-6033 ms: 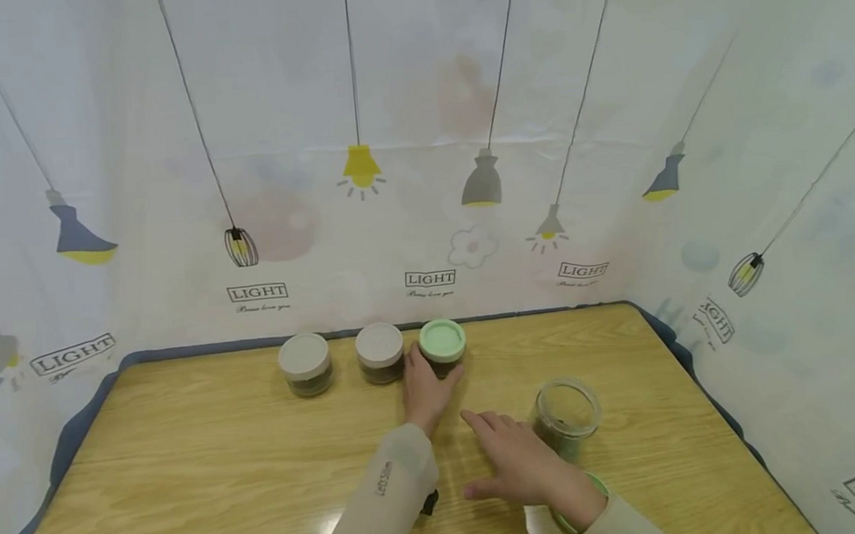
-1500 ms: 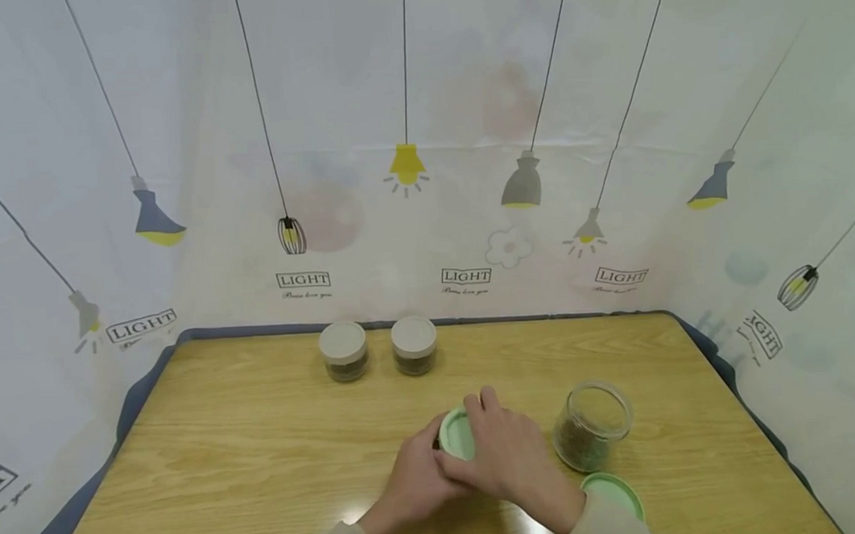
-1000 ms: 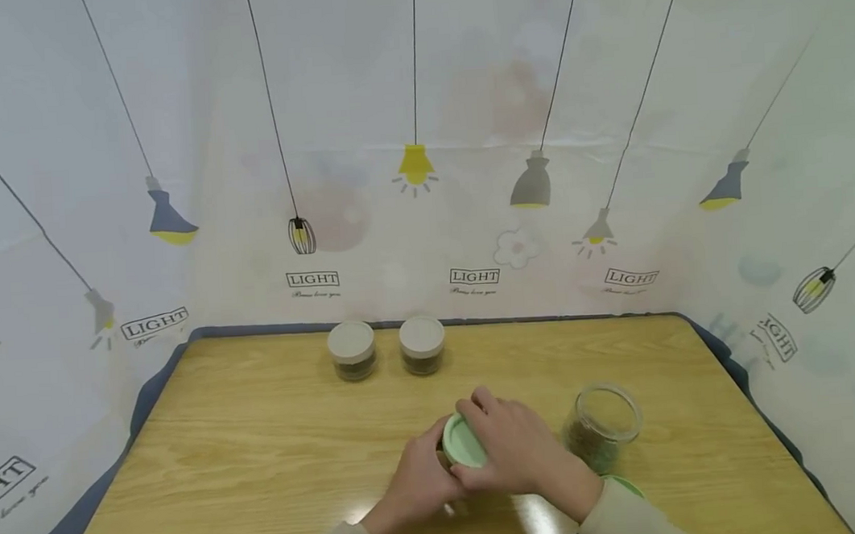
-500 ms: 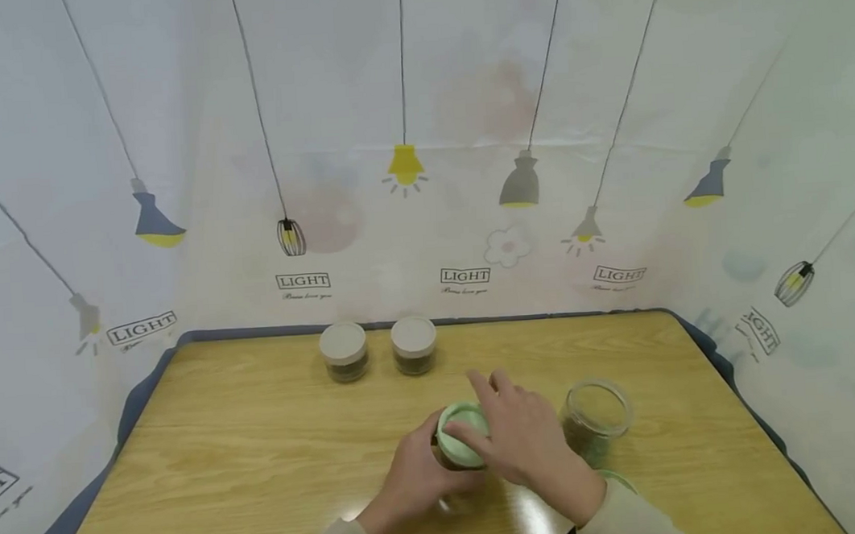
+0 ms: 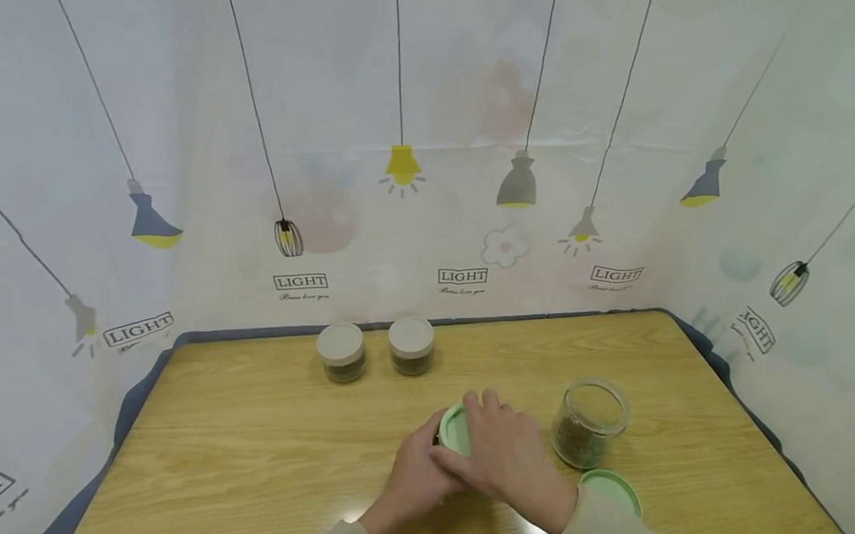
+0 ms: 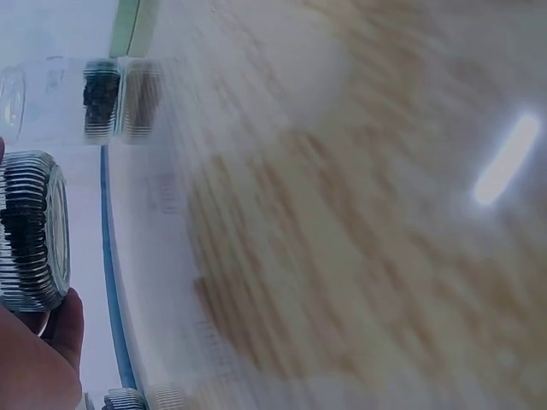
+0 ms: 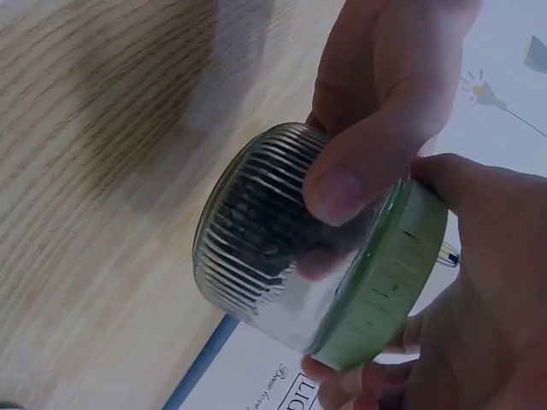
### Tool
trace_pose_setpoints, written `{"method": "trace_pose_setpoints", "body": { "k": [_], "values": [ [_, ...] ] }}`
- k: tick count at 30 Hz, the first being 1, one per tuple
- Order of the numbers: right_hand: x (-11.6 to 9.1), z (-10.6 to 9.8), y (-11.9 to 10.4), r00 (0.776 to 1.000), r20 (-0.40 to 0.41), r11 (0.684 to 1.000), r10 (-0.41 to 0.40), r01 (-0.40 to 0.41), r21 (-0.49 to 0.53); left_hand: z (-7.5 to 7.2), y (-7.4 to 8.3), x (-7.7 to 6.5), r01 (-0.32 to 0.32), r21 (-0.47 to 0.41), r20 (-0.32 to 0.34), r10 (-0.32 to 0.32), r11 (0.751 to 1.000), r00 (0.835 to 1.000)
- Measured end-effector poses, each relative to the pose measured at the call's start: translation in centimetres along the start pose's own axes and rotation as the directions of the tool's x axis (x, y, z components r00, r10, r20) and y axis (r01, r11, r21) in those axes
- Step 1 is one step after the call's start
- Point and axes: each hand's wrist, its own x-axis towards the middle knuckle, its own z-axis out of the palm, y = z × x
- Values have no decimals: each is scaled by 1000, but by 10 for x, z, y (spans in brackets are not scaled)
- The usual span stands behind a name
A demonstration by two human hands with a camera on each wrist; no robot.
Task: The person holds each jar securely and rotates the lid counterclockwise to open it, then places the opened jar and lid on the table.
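At the near middle of the wood-grained worktop: one ribbed glass jar, dark contents seen within, green lid on its mouth, held between both hands. The glass body is gripped by the left hand, with fingers and thumb curled round it; the lid is grasped at its rim by the bent fingers of the right hand. Whether the jar's base is touching the worktop cannot be told. To the right, just beyond the hands: one uncovered jar, clear, upright, part filled with brownish-green matter. Just beside it, nearer the person: one loose green lid (partly overlapped by the right sleeve). Along the far edge: two lower jars, pale-lidded, set upright and slightly apart, catalogued as the left pale jar and the right pale jar. Behind these, a wall covering is hung, printed with lamps.
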Motion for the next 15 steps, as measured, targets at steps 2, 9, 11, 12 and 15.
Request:
{"method": "trace_pose_setpoints", "body": {
  "k": [2,9,11,12,15],
  "values": [
    [1,2,1,1000,-5,1000,-18,18,18,0,0,0,1,11,-2,-1,1000,1000],
    [8,2,13,982,85,982,-170,162,96,-1,-3,-1,28,14,20,-28,1000,999],
    [11,0,18,962,124,966,-243,228,120,-2,-4,-2,27,5,26,-28,1000,999],
    [12,-2,20,951,143,957,-275,255,139,-2,-4,-2,29,-4,32,-29,1000,999],
    [14,-5,24,923,179,933,-341,308,188,-4,-5,-3,30,-7,40,-30,1000,999]
  ]
}}
